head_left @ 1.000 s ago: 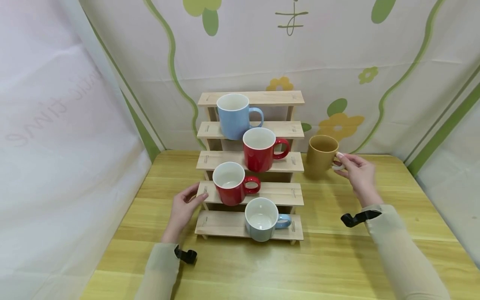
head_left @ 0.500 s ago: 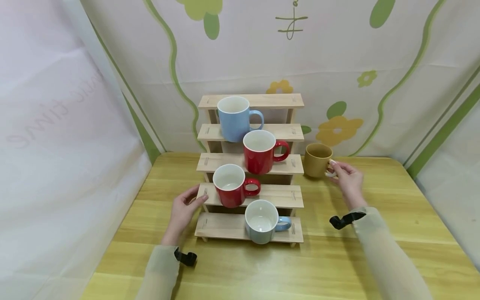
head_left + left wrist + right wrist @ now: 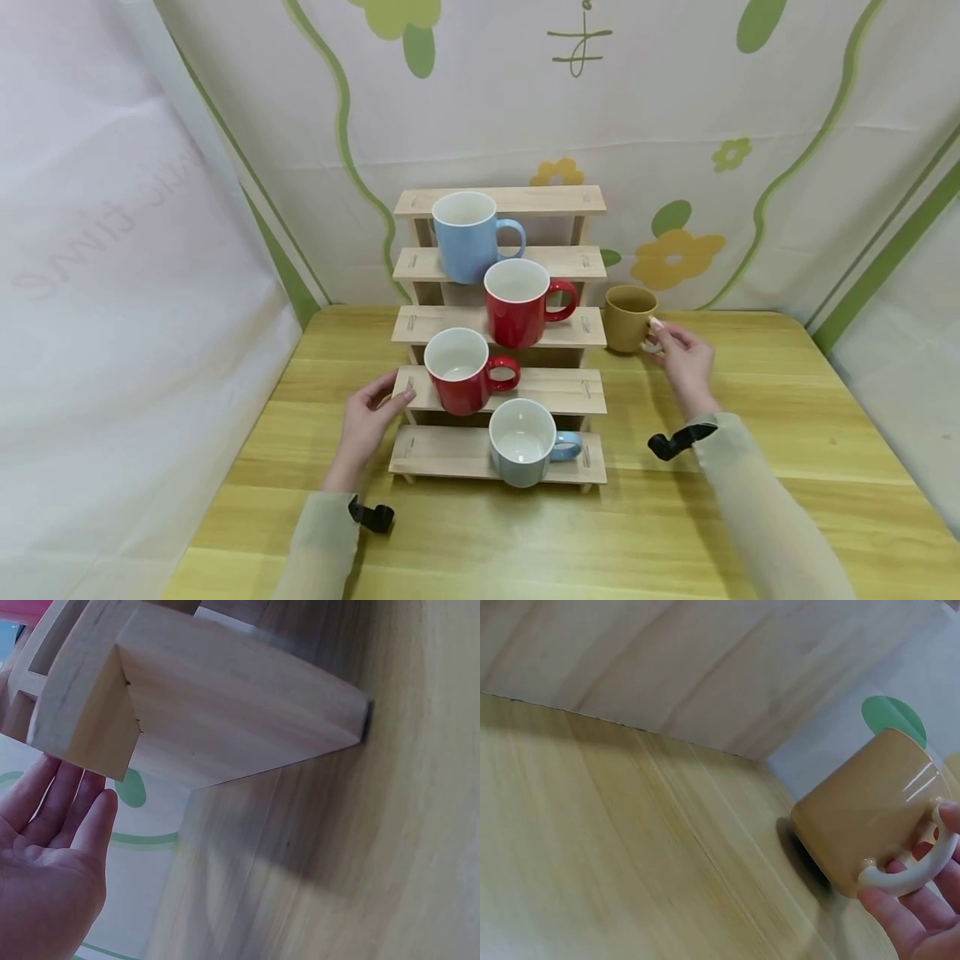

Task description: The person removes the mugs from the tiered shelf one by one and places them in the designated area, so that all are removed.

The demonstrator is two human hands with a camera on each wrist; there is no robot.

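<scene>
Tan mug (image 3: 627, 323) pinched, R hand (image 3: 684, 365), room rt.; L hand (image 3: 367, 422) loose @ rack (image 3: 553, 389) edge.

A stepped rack (image 3: 442, 454) on the table (image 3: 480, 550) bears four mugs (image 3: 463, 392), one per lower step. A fifth mug (image 3: 626, 323) is between rack and right hand (image 3: 686, 362); a cloth (image 3: 480, 108) hangs behind.

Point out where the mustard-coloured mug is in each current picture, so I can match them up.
Head: the mug is right of centre, beside the wooden rack.
Left wrist: not in this picture.
Right wrist: the mug is on the right, its handle in the right hand.
Shared landmark: the wooden rack, partly visible in both wrist views.
</scene>
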